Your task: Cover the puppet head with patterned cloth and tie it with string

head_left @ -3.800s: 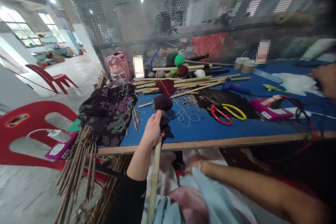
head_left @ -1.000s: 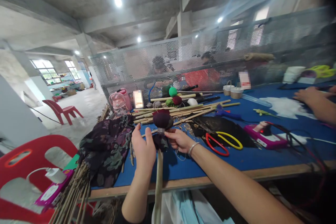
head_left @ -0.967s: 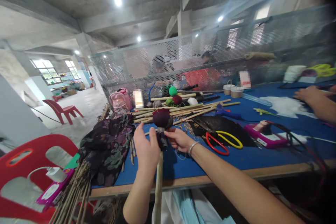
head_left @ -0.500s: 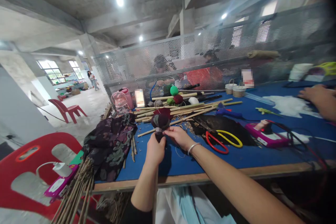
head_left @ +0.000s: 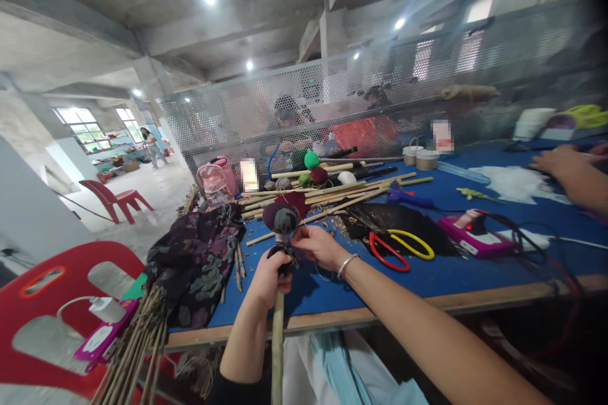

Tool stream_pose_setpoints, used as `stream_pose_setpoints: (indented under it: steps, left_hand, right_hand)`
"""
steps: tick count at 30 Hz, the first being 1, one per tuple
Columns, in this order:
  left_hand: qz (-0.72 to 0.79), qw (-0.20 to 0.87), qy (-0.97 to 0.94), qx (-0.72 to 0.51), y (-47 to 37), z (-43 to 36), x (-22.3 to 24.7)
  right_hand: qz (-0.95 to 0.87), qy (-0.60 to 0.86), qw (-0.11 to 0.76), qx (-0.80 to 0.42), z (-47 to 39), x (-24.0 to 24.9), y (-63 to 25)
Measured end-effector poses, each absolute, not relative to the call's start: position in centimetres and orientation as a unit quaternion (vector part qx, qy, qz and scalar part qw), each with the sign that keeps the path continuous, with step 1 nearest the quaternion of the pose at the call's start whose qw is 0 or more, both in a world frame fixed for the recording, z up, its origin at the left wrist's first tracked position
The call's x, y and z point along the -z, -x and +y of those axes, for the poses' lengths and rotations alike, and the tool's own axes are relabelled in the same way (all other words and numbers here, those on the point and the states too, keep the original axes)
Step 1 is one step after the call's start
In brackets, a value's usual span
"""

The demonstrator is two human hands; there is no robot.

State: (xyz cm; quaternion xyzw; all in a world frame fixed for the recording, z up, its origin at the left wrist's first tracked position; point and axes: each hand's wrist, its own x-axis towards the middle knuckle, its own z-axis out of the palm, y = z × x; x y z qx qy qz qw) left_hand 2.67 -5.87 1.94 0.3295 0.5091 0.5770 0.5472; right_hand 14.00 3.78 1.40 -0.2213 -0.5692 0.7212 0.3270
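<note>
My left hand [head_left: 270, 273] is closed around a wooden stick [head_left: 277, 348] just below its cloth-covered round head [head_left: 281, 218]. Dark camouflage cloth wraps that head, and a paler band circles its neck. At the neck, my right hand [head_left: 319, 247] has thumb and fingers pinched together beside the cloth. A thin thread loops down under this hand, so it seems to hold thread, though the fingertips hide most of it. Left of my hands lies a piece of camouflage cloth [head_left: 194, 266]. To the right are scissors [head_left: 389, 253] with one red and one yellow handle.
Several bamboo sticks [head_left: 332, 193] lie across the blue table [head_left: 427, 281], with yarn balls [head_left: 311, 161] behind. A purple power strip [head_left: 470, 243] with cables sits right. Another person's hand [head_left: 555, 168] is at far right. A perforated metal screen [head_left: 228, 117] stands behind; a red chair [head_left: 114, 259] is left.
The cloth-covered head has tilted and moved slightly left and down, showing more of the stick below my left hand. My right hand stays at the neck. The view has shifted slightly.
</note>
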Motion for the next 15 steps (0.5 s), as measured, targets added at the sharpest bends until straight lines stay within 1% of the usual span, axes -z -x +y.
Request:
stream_pose_setpoints:
  steps: [3, 7, 10, 12, 13, 15]
  left_hand:
    - [0.491, 0.597, -0.321, -0.547, -2.7, -5.9, -2.3]
    - [0.465, 0.69, -0.317, -0.456, -3.0, -5.6, -2.8]
    - [0.457, 0.706, -0.32, -0.436, -2.9, -5.3, -3.1]
    - [0.477, 0.663, -0.325, -0.477, -2.3, -5.1, -3.7]
    - [0.508, 0.611, -0.321, -0.515, -1.9, -4.9, -4.2]
    - [0.582, 0.464, -0.315, -0.589, -1.4, -4.5, -5.4]
  right_hand:
    - [-0.559, 0.206, 0.31, -0.741, 4.2, -1.4, -14.7]
    - [-0.55, 0.173, 0.238, -0.781, 5.0, -0.8, -15.9]
    - [-0.539, 0.162, 0.239, -0.791, 5.6, -0.2, -16.4]
    - [-0.531, 0.162, 0.253, -0.792, 5.8, 0.1, -16.4]
    - [-0.527, 0.164, 0.26, -0.792, 5.8, 0.1, -16.3]
    - [-0.521, 0.17, 0.27, -0.791, 5.7, 0.2, -16.0]
